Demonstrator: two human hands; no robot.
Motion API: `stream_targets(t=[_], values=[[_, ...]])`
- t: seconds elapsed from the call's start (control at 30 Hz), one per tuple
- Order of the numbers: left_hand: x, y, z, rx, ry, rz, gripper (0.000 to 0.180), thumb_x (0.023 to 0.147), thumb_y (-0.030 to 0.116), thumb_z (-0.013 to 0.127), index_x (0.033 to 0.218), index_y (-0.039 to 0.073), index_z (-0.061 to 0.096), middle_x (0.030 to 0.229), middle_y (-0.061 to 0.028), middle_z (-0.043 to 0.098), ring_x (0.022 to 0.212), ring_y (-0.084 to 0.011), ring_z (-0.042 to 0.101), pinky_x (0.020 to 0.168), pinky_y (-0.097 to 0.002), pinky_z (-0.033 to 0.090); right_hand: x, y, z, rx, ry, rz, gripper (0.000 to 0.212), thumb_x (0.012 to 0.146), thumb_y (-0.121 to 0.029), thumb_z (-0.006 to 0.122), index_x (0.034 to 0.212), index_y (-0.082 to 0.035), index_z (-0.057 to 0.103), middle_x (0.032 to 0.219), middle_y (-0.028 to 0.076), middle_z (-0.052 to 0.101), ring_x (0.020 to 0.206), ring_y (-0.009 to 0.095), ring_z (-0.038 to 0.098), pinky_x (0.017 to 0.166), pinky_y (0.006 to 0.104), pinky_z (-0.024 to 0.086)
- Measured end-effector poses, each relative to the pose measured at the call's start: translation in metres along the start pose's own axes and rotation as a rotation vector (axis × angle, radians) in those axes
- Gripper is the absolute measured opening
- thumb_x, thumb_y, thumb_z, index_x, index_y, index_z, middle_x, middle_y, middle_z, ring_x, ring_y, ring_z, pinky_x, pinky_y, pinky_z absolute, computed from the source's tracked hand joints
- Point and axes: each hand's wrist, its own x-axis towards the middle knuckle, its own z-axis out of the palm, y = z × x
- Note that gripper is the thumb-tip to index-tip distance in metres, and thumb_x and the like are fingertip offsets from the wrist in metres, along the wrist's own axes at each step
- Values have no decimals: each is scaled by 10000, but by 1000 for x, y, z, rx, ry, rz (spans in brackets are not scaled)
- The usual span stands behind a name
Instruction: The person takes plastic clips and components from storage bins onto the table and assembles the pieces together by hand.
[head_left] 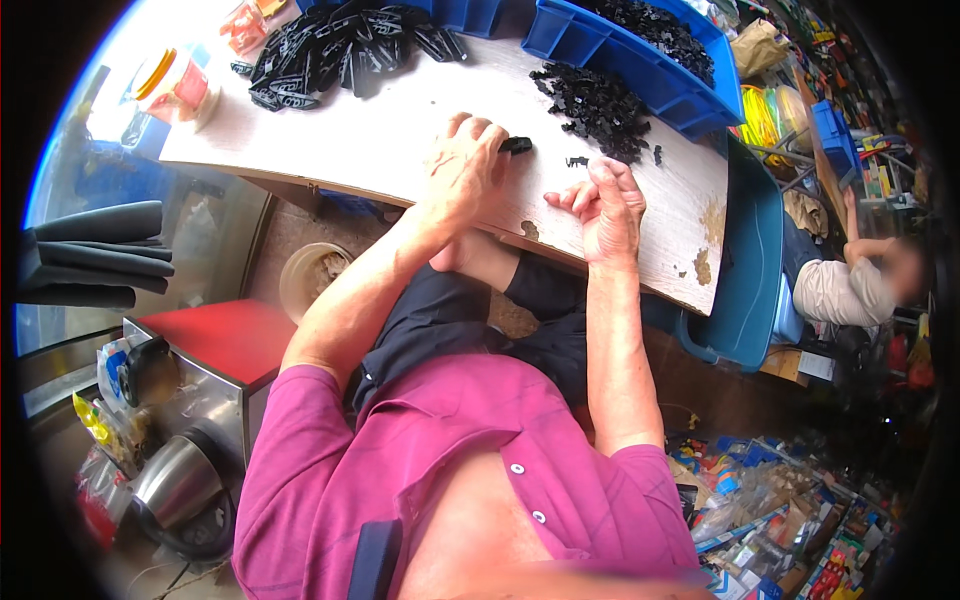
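Observation:
My left hand (464,165) is closed round a black plastic part (516,145), whose end sticks out past the fingers over the pale tabletop (400,125). To its right, my right hand (608,208) is turned partly palm up, fingers curled and thumb and forefinger together. Whatever those fingertips hold is too small to make out. Just beside them is a small black clip (577,161). Beyond the right hand spreads a heap of small black clips (590,108). A pile of longer black plastic parts (335,48) lies at the far left.
A blue bin (560,38) of small black pieces stands at the far right of the table. At left is a tub with an orange lid (165,85). A teal plastic tub (752,250) adjoins the table's right end. Another person (845,285) sits farther right.

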Motion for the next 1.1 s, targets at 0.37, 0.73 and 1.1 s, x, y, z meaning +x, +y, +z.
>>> stream_targets(t=[0.37,0.73,1.1], values=[[-4,58,-1,-1447,-293,-739,297,867,93,704,1135,33,591,830,-29,631,624,-47,561,543,-195,481,-4,-1,-5,7,2,-15,108,851,-151,726,905,-78,667,750,9,641,518,71,517,516,227,458],[3,57,2,-1505,-335,-794,328,855,234,699,1114,54,608,807,-13,668,670,-71,612,581,-212,474,-4,-4,0,-12,10,33,115,831,-130,763,901,-78,687,776,8,656,563,76,563,504,197,436],[7,58,5,-1491,-256,-918,162,835,218,687,935,96,653,772,-18,630,629,-102,597,627,-237,489,0,-6,-1,-224,2,27,186,871,-217,715,908,-47,649,665,-3,579,487,71,478,503,205,435]])
